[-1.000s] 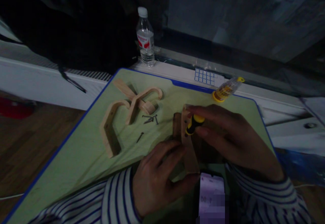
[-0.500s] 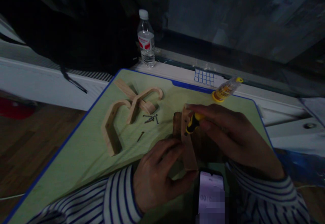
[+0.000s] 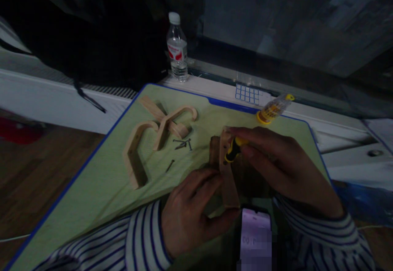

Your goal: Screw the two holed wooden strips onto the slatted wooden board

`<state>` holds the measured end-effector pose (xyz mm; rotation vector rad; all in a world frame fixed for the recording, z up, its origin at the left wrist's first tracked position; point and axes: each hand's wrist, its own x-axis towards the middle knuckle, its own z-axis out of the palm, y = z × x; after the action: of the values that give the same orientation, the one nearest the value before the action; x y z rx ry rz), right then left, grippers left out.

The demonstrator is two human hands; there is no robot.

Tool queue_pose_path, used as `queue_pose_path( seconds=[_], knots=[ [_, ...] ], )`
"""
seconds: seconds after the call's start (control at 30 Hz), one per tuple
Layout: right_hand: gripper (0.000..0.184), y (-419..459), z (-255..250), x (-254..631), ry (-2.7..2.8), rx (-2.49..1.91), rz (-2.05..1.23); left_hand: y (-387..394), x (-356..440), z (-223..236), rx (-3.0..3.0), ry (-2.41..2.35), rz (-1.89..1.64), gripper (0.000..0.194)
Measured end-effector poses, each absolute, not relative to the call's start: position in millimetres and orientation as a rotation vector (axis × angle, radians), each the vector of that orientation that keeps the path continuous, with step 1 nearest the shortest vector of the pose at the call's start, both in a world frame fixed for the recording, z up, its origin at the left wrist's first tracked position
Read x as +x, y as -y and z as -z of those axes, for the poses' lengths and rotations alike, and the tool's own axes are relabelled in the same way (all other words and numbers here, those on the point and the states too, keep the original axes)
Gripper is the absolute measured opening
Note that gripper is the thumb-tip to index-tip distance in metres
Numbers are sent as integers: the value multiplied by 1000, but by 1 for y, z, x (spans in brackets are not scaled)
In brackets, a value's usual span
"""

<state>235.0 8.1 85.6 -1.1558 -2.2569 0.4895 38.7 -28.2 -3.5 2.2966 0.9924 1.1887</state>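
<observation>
Right hand [image 3: 279,162] pinches a screwdriver [image 3: 235,148], left hand [image 3: 188,213] clasps a seemingly stiff wooden piece [image 3: 229,187], best held at the end farthest from the worktop's far edge [image 3: 233,105].

Smooth, matt wood forms the hooks [image 3: 132,151] and the drilled bar [image 3: 229,189]; the screws [image 3: 183,143] look metal, the screwdriver [image 3: 233,150] plastic, the bottle [image 3: 177,50] clear, glossy plastic.

I've got one head camera, aimed forward and down over the green tabletop [image 3: 104,177]. Left hand [image 3: 192,211] and right hand [image 3: 284,166] close up, white sill [image 3: 211,86] farther back.
</observation>
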Motion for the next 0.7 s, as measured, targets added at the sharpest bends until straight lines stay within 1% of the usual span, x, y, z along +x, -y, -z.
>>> queue_pose_path(
  seconds=[0.27, 0.7],
  knots=[
    [33, -9, -87, 234, 2253, -1148, -512, 29, 40, 2, 2286, -1007, -1189, 37],
    [31, -10, -86, 234, 2273, -1141, -484, 29, 39, 2, 2289, -1007, -1182, 37]
  ],
)
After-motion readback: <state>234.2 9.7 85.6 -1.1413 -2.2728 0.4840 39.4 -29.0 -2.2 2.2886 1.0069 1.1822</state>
